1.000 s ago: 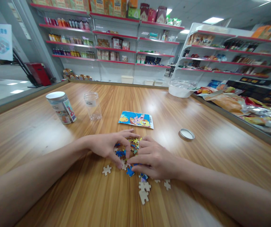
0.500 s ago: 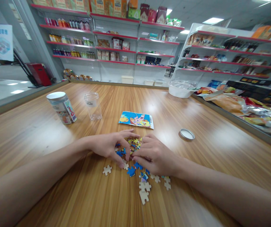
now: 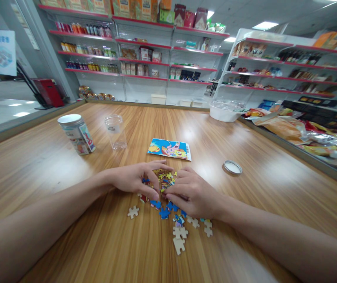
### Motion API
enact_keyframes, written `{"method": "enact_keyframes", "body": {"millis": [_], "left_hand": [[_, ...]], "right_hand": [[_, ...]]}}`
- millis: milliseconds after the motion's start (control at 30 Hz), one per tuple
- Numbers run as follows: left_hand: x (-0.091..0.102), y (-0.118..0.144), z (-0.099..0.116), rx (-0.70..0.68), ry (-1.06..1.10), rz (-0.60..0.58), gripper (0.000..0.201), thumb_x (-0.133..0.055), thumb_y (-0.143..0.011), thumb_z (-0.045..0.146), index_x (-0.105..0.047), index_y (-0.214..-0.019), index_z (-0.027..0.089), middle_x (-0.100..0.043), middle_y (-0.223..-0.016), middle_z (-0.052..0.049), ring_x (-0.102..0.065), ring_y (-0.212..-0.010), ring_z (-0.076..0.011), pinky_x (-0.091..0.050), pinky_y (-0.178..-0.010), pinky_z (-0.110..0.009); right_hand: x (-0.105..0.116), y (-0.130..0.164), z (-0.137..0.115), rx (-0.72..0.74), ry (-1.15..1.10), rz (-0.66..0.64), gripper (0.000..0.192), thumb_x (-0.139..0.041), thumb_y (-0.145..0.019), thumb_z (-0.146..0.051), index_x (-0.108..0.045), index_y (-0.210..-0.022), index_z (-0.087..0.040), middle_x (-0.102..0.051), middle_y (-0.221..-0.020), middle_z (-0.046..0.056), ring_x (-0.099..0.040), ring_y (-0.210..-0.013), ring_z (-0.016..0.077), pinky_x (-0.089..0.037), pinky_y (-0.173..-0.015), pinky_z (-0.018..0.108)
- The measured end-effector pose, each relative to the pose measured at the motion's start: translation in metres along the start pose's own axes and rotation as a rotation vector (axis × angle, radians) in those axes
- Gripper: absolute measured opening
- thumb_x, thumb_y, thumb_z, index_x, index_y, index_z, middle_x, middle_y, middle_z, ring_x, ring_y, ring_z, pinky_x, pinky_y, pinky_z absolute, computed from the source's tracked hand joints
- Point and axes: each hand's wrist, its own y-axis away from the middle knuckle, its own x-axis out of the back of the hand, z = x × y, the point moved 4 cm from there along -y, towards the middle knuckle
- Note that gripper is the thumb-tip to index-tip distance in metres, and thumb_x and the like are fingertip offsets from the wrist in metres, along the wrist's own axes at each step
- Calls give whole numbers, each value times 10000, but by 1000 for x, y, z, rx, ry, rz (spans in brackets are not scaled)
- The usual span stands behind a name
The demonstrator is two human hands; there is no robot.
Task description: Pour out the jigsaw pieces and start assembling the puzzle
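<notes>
A small heap of coloured jigsaw pieces (image 3: 165, 180) lies on the wooden table (image 3: 245, 204). My left hand (image 3: 134, 179) cups the heap from the left, fingers curled over it. From the right, my right hand (image 3: 192, 192) closes on the same heap, fingertips touching the pieces. Loose pieces lie in front of the hands: blue ones (image 3: 164, 212) and pale face-down ones (image 3: 179, 237), plus one pale piece (image 3: 132, 212) off to the left. A cartoon picture card (image 3: 170, 149) lies flat just beyond the hands.
At the left stand a lidded printed jar (image 3: 77, 133) and an open clear jar (image 3: 115, 131). A round metal lid (image 3: 232, 167) lies at the right. A white bowl (image 3: 224, 112) sits far back; snack packets (image 3: 298, 129) line the right edge. Shop shelves stand behind.
Both hands have drawn together over the heap and slid slightly away from me. More loose blue and pale pieces now lie uncovered in front of them.
</notes>
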Motion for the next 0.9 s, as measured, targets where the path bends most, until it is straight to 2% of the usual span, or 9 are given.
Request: {"method": "enact_keyframes", "body": {"millis": [100,167,267,400,500,600,800,900], "left_hand": [[7,2,1,28,-11,27,156,-690,-880,331,-756,-973,226,-385,-1545,-47,-288,-1466,-253,-210,-1223,-414],[14,6,4,51,-99,20,149,-686,-879,299,-743,-985,211,-377,-1544,-67,-303,-1455,-265,-230,-1212,-430],[28,13,13,101,-282,-13,162,-728,-840,288,-738,-985,215,-352,-1551,-67,-268,-1457,-302,-227,-1204,-473],[40,20,23,176,-459,-78,323,-832,-727,362,-730,-1017,264,-360,-1531,-43,-173,-1478,-339,-145,-1212,-531],[36,19,24,250,-525,-131,350,-868,-674,324,-731,-988,253,-375,-1514,-45,-162,-1474,-362,-193,-1192,-538],[28,14,24,230,-524,-166,259,-855,-697,313,-737,-909,222,-427,-1476,-55,-249,-1444,-330,-256,-1177,-482],[27,13,25,168,-506,-167,185,-825,-736,345,-755,-870,239,-506,-1411,-54,-239,-1460,-291,-210,-1202,-456],[31,17,23,167,-484,-151,137,-760,-805,368,-765,-877,251,-451,-1477,-45,-223,-1474,-287,-205,-1205,-462]], "right_hand": [[0,0,0,-4,8,-3,234,-570,-924,-234,-685,-729,-176,-617,-643,12,-488,-688,151,-283,-713,322],[1,0,1,-10,-1,2,223,-571,-930,-240,-697,-757,-177,-613,-639,8,-482,-680,150,-283,-710,321],[1,0,0,-8,-13,9,219,-564,-940,-241,-714,-795,-178,-618,-642,8,-481,-678,151,-284,-709,322],[0,0,-1,3,-22,15,216,-563,-944,-248,-726,-820,-181,-633,-659,14,-492,-690,156,-286,-708,323],[0,0,0,1,-29,25,209,-564,-945,-246,-730,-836,-182,-638,-664,16,-496,-689,156,-287,-710,323],[0,0,0,0,-32,27,209,-565,-944,-247,-731,-833,-182,-634,-659,17,-492,-684,157,-288,-710,322],[1,-1,0,1,-24,26,211,-564,-941,-238,-733,-830,-179,-626,-646,20,-495,-680,158,-296,-718,324],[1,-1,0,-1,-26,28,206,-568,-938,-237,-736,-833,-180,-621,-643,17,-491,-675,155,-297,-716,324]]}}
